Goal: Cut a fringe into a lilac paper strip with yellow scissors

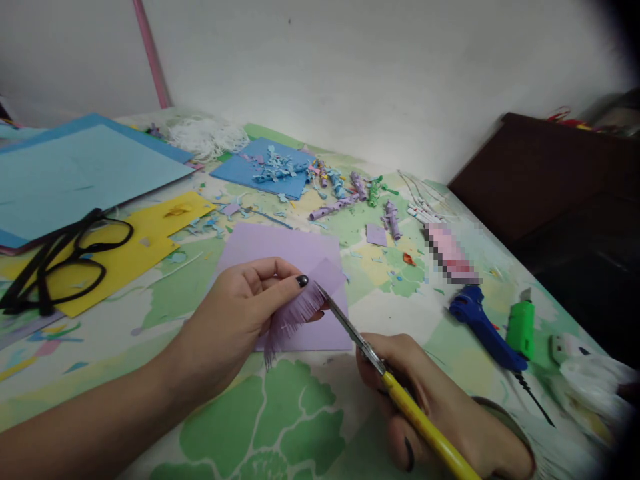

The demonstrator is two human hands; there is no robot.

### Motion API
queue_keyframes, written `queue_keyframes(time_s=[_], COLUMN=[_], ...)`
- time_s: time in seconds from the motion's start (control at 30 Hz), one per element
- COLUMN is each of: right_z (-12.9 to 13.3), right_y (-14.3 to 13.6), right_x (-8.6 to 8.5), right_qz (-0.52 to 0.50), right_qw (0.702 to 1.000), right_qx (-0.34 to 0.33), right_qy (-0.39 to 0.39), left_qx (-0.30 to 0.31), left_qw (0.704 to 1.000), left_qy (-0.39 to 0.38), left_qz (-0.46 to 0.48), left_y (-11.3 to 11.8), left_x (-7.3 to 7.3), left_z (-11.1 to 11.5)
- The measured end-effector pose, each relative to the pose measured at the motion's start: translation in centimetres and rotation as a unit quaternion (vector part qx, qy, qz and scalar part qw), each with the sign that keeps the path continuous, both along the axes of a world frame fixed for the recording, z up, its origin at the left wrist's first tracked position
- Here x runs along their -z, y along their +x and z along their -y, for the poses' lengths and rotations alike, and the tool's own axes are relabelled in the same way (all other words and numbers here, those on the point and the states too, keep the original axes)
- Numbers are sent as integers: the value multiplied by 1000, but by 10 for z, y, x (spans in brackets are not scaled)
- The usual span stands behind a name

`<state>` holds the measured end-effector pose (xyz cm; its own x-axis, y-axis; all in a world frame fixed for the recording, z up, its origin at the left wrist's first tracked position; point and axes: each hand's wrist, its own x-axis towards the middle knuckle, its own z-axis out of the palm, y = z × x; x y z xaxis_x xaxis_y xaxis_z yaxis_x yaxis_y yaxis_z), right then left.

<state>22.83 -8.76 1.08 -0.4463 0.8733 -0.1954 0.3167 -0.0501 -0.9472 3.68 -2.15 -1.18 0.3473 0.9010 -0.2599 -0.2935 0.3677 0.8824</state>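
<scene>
My left hand [245, 310] pinches a lilac paper strip [299, 308] between thumb and fingers. Fine fringe cuts run along the strip's lower edge, and its left end droops. My right hand [415, 393] is closed around scissors [373, 357] with yellow handles. The blade tips meet the strip's edge just right of my left thumb. Under the hands, a larger lilac paper sheet [280, 250] lies flat on the patterned tablecloth [260, 427].
Black glasses [75, 270] rest on yellow paper [150, 233] at left. Blue sheets [95, 173] lie behind them. Rolled paper pieces [393, 220] and scraps are scattered at the back. A blue glue gun [487, 330] and green cutter [521, 327] lie at right.
</scene>
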Motion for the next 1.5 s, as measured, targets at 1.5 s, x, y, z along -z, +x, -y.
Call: queue_keyframes(time_s=[1.5], right_z=[2], right_y=[-2], right_x=[3], right_qz=[9], right_qw=[998], right_qx=[40], right_qy=[-51], left_qx=[-6], left_qw=[1000], left_qy=[8], left_qz=[-2], left_y=[-1], left_x=[0], left_z=[-1])
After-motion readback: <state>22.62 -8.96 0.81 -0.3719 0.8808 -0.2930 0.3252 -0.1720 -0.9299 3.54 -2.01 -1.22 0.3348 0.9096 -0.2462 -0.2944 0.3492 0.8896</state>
